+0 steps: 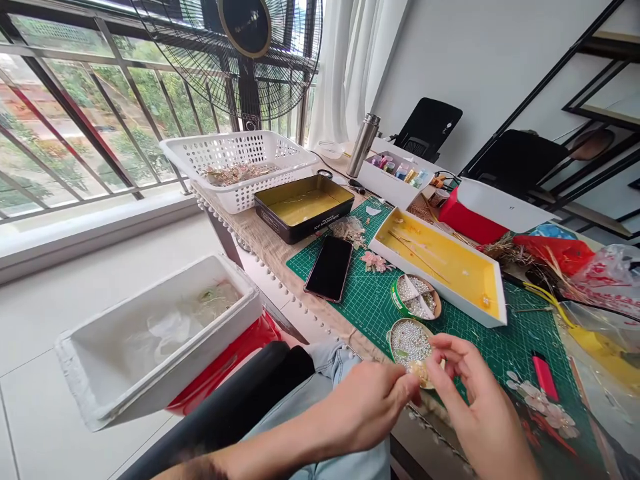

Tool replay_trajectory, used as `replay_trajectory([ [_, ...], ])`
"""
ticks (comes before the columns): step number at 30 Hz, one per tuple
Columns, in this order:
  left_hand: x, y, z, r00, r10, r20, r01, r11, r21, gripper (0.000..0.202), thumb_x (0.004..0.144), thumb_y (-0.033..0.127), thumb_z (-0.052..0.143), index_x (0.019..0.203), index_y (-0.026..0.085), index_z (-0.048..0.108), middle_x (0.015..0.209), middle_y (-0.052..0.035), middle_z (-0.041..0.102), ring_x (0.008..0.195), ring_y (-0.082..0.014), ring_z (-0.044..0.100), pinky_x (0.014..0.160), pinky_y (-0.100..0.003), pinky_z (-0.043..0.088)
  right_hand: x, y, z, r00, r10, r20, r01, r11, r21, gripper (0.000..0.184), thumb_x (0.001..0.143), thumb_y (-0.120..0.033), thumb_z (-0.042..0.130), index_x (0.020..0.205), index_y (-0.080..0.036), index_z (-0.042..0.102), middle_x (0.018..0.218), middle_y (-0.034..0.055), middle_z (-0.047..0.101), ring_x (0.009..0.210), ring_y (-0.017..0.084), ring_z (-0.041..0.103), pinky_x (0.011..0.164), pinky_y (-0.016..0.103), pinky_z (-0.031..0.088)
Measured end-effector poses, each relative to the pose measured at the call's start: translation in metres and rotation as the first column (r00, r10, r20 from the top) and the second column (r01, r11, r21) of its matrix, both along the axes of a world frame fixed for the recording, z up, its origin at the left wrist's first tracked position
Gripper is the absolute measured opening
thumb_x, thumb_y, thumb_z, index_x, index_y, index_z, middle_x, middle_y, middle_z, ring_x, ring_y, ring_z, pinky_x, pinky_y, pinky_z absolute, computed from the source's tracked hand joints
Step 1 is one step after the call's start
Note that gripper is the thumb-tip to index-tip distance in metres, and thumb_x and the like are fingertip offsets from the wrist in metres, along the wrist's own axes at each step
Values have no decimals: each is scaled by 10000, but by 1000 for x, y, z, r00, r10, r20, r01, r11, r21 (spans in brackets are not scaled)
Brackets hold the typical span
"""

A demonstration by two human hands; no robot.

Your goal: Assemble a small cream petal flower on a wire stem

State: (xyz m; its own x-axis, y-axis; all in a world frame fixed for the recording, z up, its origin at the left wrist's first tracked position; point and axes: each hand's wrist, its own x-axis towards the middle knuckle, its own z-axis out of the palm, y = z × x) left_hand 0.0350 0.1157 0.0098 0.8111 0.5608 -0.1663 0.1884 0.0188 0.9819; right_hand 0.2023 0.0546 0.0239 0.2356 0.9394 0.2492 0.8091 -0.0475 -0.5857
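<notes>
Left hand: pinching a small beaded piece
Right hand: curled beside it, grip unclear
Pearl tin: just under both, within easy reach

On the front wall of the black tin tray, upper middle of your view, you can read white capitals: "ICE", then a word too small to make out.
</notes>
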Motion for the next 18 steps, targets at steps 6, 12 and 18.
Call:
replay_trajectory([
  [6,-4,0,-4,997,33,70,-26,995,-100,605,985,568,271,913,157,708,683,12,500,642,-117,474,635,-223,364,4,-8,-16,993,85,-86,-76,992,97,215,995,-318,428,1093,-290,617,1180,-1,612,1106,124,578,931,176,455],
  [12,-1,-1,-9,997,8,79,18,945,-327,737,924,702,247,950,154,739,670,12,485,538,-87,397,538,-216,338,-2,-14,-25,986,128,-107,-116,987,107,244,991,-281,433,1082,-308,658,1201,-29,636,1123,92,586,954,113,426],
  [18,6,-3,-23,990,-32,137,108,799,-591,826,853,798,252,961,135,734,617,31,436,434,-54,265,389,-191,188,5,-22,-39,882,11,-472,-9,1000,8,300,988,-410,445,1117,-281,682,1215,8,663,1172,138,581,954,129,452],
])
